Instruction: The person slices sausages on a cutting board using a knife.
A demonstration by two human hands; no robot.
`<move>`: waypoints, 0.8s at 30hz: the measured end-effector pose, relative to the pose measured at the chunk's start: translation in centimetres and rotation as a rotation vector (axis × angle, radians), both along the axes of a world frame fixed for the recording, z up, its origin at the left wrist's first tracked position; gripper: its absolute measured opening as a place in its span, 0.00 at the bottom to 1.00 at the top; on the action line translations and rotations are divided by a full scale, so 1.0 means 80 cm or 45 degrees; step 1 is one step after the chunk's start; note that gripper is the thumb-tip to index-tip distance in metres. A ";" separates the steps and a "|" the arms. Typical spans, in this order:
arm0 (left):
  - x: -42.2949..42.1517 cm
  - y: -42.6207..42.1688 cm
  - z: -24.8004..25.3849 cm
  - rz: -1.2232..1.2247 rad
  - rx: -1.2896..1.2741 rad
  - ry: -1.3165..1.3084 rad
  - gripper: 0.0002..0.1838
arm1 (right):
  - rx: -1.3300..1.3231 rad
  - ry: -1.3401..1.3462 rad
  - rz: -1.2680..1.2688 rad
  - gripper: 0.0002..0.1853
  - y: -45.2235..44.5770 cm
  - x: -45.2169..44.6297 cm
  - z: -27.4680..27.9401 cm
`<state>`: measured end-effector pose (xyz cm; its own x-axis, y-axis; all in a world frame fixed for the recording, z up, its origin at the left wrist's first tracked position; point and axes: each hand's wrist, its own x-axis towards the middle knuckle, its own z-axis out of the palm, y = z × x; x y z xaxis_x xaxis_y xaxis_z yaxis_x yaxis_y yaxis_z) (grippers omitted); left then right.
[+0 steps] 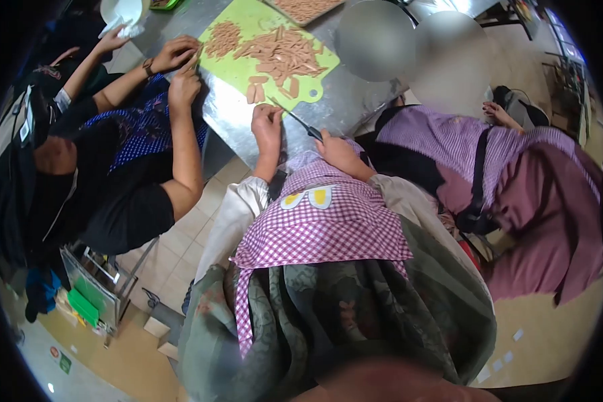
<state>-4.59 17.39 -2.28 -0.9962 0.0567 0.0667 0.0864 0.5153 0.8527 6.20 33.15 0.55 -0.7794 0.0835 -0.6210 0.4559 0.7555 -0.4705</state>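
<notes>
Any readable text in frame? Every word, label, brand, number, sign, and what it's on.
No text can be read.
White patch on the dark headwear at far left: any print too small to read.
Round reddish mark and green mark, lower left: too small and blurred.
Green board and scissors: no lettering I can make out.

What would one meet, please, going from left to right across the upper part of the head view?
A co-worker's wristwatch, the pile of finely chopped pieces, the wearer's left hand, the scissors, the wearer's right hand, another co-worker's striped purple garment.
</notes>
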 end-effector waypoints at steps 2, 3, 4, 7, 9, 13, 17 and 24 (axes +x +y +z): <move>-0.002 0.002 0.005 -0.015 -0.026 -0.021 0.05 | -0.015 -0.009 -0.021 0.20 0.003 0.008 -0.004; -0.003 0.001 0.003 -0.012 -0.029 -0.034 0.05 | -0.029 -0.009 -0.032 0.21 0.006 0.015 -0.007; -0.004 -0.001 0.000 -0.007 -0.035 -0.049 0.05 | -0.045 -0.012 -0.040 0.22 0.009 0.021 -0.011; -0.008 -0.003 -0.009 -0.023 -0.084 0.016 0.05 | -0.056 0.068 -0.062 0.22 0.015 0.037 -0.009; -0.016 -0.005 -0.013 -0.067 -0.043 0.073 0.04 | -0.030 0.159 -0.058 0.20 0.019 0.036 -0.006; -0.031 0.002 0.015 -0.092 -0.172 0.268 0.07 | -0.070 0.278 -0.075 0.17 0.013 0.028 0.007; -0.051 0.032 0.032 -0.320 -0.266 0.368 0.15 | -0.029 0.291 -0.009 0.16 0.012 0.028 0.002; -0.065 0.059 0.014 -0.458 -0.494 0.142 0.18 | -0.054 0.291 0.010 0.17 0.015 0.016 0.010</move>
